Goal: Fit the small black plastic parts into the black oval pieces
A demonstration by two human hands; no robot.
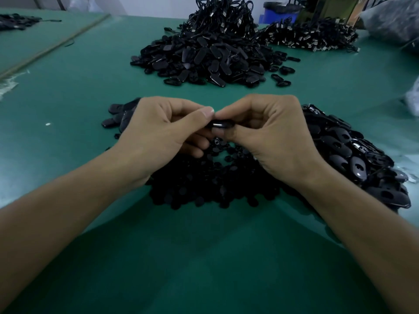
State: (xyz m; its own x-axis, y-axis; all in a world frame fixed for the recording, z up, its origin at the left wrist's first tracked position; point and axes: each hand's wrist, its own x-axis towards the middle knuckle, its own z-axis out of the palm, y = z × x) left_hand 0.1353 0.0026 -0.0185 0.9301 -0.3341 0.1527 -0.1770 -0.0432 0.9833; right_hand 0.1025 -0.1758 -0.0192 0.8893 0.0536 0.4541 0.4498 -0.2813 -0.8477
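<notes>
While fingers [205, 114] pinch oval piece [223, 126], curled

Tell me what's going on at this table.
A person is assembling parts by hand. The left hand and right hand both pinch one oval piece at the fingertips, above a pile of small parts on the green table. A near heap of ovals lies beside the right hand, and a far heap sits farther back. The fingers hide whether a small part is fitted yet.
</notes>
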